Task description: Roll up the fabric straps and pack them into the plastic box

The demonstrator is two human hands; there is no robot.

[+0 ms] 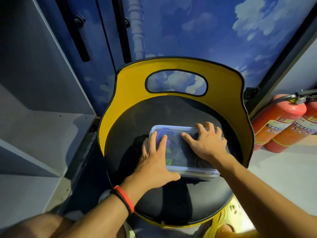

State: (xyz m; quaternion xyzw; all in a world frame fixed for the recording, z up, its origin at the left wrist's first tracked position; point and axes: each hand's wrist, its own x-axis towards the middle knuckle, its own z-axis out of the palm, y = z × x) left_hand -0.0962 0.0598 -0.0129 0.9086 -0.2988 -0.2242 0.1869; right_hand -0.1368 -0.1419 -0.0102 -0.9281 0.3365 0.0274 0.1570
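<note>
On the black seat (180,203) of a yellow-backed chair, we see the clear box (193,174) sitting with its lid (176,145) on and both hands flat upon it. Our left hand (154,162) lies over the box's left end, fingers straight and spread across the lid, with the thumb reaching along the near edge by the front left corner. Our right hand (207,143) covers the right half, fingers splayed and their tips at the far rim. Neither hand closes around anything; both press down, palms open.

Through the cloudy lid, dark straps (180,155) show dimly with a touch of green, though we cannot tell how they are rolled.

The box sits in the rear half of the seat, slightly right of centre. Its far edge lies near the curved backrest (130,93), which wraps the seat on both sides. Bare seat stretches toward us in front and also to the left of the box.

A red and black band (124,198) rings the left wrist. Two red extinguishers (281,122) lean on the floor right of the chair, and a grey cabinet (42,117) stands at left.
</note>
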